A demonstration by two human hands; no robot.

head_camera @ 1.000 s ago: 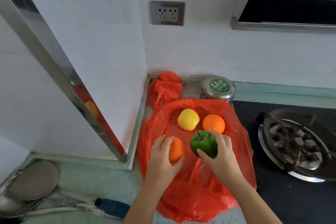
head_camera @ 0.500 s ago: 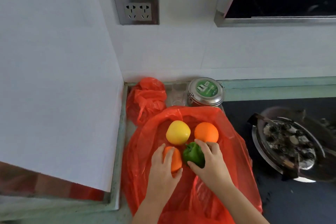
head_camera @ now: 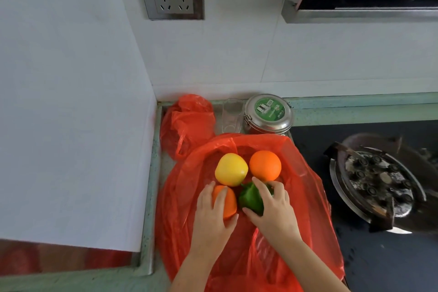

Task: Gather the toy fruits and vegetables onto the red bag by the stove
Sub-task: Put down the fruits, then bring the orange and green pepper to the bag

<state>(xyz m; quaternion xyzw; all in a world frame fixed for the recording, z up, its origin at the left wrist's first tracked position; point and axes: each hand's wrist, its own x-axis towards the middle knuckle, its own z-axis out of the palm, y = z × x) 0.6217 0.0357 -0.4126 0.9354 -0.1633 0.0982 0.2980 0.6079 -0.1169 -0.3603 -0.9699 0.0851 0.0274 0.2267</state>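
A red plastic bag (head_camera: 296, 197) lies spread flat on the counter left of the stove. On it rest a yellow toy fruit (head_camera: 231, 169) and, touching it on the right, a round orange toy fruit (head_camera: 265, 165). Just in front of them my left hand (head_camera: 213, 216) wraps a smaller orange toy fruit (head_camera: 228, 204). My right hand (head_camera: 272, 208) grips a green toy pepper (head_camera: 250, 199) beside it. Both held pieces sit low on the bag, touching the back pair.
A second, crumpled red bag (head_camera: 187, 121) sits in the back corner by a clear glass (head_camera: 231, 114) and a steel tin with a green lid (head_camera: 269, 114). The black stove top with its burner (head_camera: 376, 180) lies right. A white wall block (head_camera: 71, 102) closes the left side.
Both hands have pushed their pieces forward, up against the yellow and orange fruits. The camera has come closer and turned slightly right.
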